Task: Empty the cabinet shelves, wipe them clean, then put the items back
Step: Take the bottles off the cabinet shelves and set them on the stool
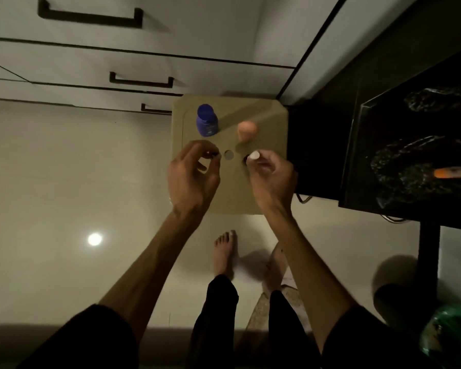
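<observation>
White drawers (96, 62) with dark bar handles (141, 80) along the top left, above a pale glossy floor (64, 182) carrying one round light reflection (94, 239). Left hand (192, 177) over the left edge of a tan square stool (266, 123), fingers curled, fingertips pinching a small dark thing (213, 155), too dim to identify. Blue bottle (206, 120) with a blue cap upright on the stool's far left part, just beyond that hand. Round hole (228, 155) in the middle of the seat, between the two hands. Peach-coloured bottle (246, 130) upright just right of the blue one, apart from it. Right hand (270, 174) over the stool's right side, fingers curled round a small white-capped item (253, 155), its dark body mostly hidden. Bare feet (225, 251) and dark trouser legs (218, 315) below the stool. Dark open cabinet shelf (383, 155) at right, holding crumpled black plastic bags (405, 166) and an orange tube (454, 172) at the picture's edge. Green bag (450, 334) at bottom right corner.
</observation>
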